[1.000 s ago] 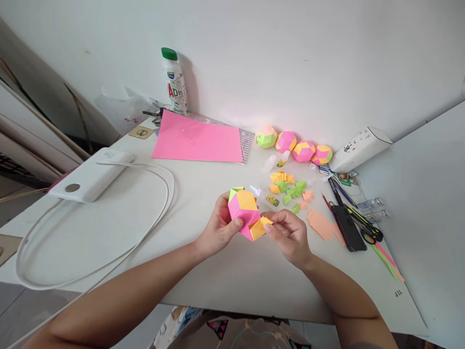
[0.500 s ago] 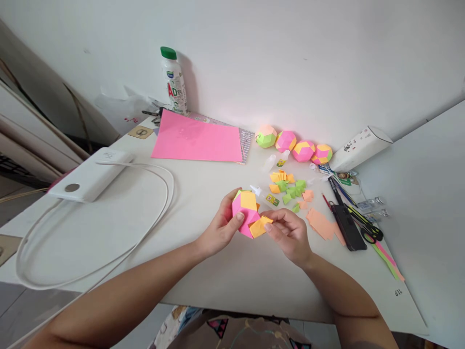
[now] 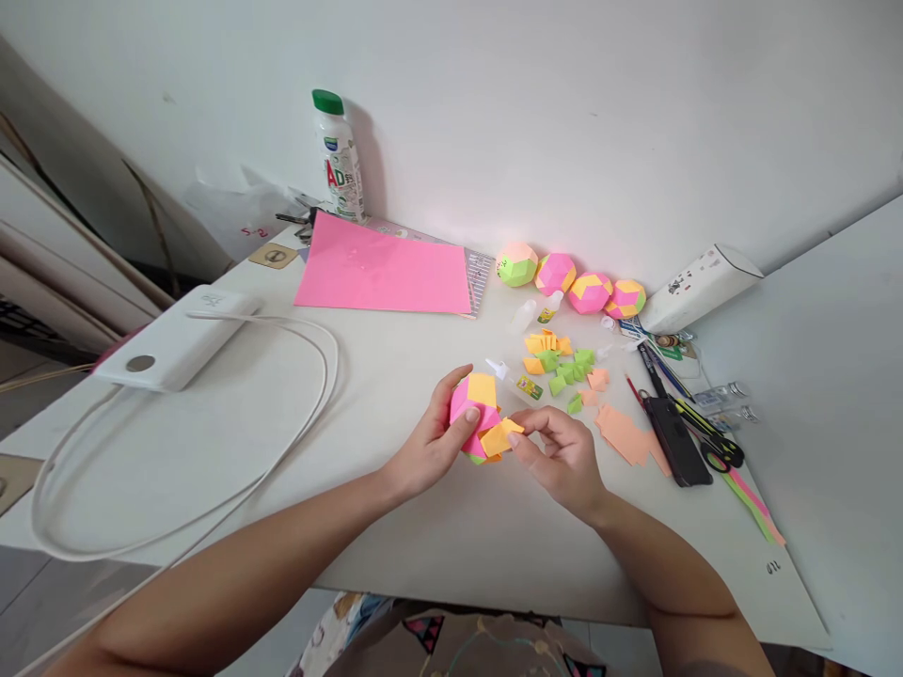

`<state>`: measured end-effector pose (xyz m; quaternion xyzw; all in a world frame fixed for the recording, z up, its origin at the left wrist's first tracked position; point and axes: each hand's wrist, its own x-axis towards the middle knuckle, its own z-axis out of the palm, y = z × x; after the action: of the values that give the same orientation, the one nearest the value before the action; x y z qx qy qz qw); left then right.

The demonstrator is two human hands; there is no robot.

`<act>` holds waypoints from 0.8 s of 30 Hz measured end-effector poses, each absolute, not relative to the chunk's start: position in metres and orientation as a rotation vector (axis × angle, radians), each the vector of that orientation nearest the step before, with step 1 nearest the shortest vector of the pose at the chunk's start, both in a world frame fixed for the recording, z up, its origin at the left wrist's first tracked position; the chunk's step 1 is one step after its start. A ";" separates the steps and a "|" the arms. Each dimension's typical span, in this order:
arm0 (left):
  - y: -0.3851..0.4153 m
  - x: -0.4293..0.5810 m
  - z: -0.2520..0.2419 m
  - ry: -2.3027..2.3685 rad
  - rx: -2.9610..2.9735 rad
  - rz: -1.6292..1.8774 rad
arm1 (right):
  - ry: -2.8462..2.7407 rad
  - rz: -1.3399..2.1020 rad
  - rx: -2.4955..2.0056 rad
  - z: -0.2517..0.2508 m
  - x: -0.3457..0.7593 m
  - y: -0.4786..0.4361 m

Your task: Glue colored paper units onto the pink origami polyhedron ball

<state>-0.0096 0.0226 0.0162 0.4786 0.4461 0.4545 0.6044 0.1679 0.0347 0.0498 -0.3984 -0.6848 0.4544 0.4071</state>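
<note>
Near the middle of the table, my left hand (image 3: 435, 440) grips a many-sided paper ball (image 3: 483, 389) in pink, yellow and green, its thumb across a pink face. On the ball's right side sticks out an orange paper piece (image 3: 498, 438), which my right hand (image 3: 559, 457) pinches between thumb and fingertips. Just behind the ball lies a small glue bottle (image 3: 523, 384) with a pointed white nozzle. Folded orange pieces (image 3: 547, 342), green pieces (image 3: 564, 374) and peach pieces (image 3: 598, 379) are scattered to the right of it.
Several finished paper balls (image 3: 556, 274) line the wall. A pink sheet (image 3: 388, 268), a bottle with green cap (image 3: 340, 165) and a white power bank (image 3: 176, 343) with a looped cable are left. A black phone (image 3: 678, 442), scissors (image 3: 717, 455) and peach paper (image 3: 624, 433) lie right.
The ball has turned slightly in my left hand, showing some green at its bottom. My right hand has shifted a little left with the orange piece.
</note>
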 end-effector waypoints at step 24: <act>0.022 -0.007 0.012 1.090 1.232 1.088 | -1.639 1.283 -1.173 0.042 0.158 0.033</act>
<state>-0.0066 0.0224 0.0118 0.5209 0.4610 0.4599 0.5520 0.1582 0.0332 0.0423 -0.4566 -0.6380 0.4995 0.3673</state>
